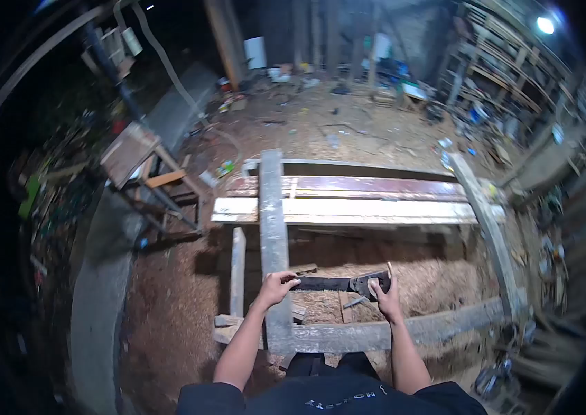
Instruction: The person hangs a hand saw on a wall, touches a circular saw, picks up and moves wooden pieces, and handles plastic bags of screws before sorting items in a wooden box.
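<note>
A handsaw [324,283] with a dark, narrow blade lies level across the space in front of me. Its handle is at the right, where my right hand [384,289] is wrapped round it. At the blade's far left end, my left hand [280,285] pinches the tip between thumb and fingers. That hand is over the left grey beam [274,242] of a timber frame. Beneath the saw, wood shavings [320,308] and offcuts cover the ground. The front beam [341,337] of the frame runs just before my body.
Beyond the saw, a pale board [369,211] and a reddish-brown board [376,187] lie across the frame. A second beam [486,235] slopes along the right. A wooden stand [134,152] is at the left. Stacked timber [500,62] lines the right wall.
</note>
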The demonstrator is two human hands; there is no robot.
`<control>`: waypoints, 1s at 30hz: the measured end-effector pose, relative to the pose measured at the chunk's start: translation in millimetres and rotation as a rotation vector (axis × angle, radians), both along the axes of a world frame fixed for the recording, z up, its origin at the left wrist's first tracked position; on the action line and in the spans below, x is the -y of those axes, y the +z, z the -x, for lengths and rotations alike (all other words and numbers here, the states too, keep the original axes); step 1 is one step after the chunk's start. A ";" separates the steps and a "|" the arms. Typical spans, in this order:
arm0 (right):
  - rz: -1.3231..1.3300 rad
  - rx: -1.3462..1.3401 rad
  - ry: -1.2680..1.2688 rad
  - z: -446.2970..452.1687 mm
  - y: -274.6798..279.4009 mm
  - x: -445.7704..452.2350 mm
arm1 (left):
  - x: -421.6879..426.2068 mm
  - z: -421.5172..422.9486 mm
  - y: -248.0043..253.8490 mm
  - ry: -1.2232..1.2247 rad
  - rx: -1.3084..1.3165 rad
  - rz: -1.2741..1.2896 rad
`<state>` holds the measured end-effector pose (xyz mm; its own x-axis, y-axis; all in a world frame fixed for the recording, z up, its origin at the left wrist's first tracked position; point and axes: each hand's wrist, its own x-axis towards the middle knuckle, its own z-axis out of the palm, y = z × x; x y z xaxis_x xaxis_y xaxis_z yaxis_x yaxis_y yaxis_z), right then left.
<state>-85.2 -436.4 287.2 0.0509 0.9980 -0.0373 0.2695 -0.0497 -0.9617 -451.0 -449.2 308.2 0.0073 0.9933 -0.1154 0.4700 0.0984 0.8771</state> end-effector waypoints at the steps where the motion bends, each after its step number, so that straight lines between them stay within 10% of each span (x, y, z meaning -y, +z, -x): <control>1: -0.024 -0.096 -0.117 -29.6 -16.0 11.6 | -4.0 -23.6 8.0 -0.054 -0.044 -0.022; 19: -0.153 0.296 -0.871 -470.8 79.3 398.2 | 135.0 -640.0 28.0 -0.463 0.191 -0.243; 30: -0.023 0.490 -1.284 -572.3 98.0 569.3 | 276.4 -868.7 88.1 -0.771 0.230 -0.182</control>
<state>487.2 -1005.8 385.1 0.9330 0.2402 0.2679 0.3558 -0.5047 -0.7866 417.7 -725.6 396.3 0.6989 0.7024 0.1348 0.1536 -0.3315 0.9309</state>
